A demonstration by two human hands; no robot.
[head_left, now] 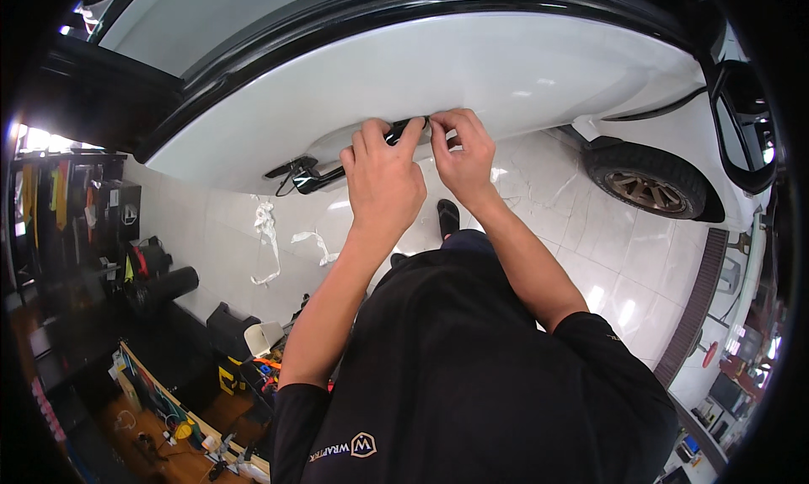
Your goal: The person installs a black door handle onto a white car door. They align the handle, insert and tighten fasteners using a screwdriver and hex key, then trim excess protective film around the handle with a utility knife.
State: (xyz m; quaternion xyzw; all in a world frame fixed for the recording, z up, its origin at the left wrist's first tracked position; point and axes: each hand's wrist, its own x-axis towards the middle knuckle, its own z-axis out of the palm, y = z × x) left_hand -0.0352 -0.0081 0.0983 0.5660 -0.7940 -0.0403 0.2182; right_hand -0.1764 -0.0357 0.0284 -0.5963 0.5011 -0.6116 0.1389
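A black car door handle [327, 179] sits at an angle on a white car door [539, 71]. Its rear end stands away from the door, beside a dark opening with a thin black cable [283, 183]. My left hand [383, 181] is closed round the front part of the handle, thumb and fingers on its black surface. Right beside it, my right hand [465, 151] pinches with thumb and forefinger at the handle's front end. What lies between those fingertips is too small and covered to make out.
Crumpled white strips [266, 235] lie on the tiled floor under the door. To the right are the car's front wheel [645, 185] and side mirror [742, 126]. A tool cart [240, 324] and a wooden workbench [156, 442] stand at the lower left.
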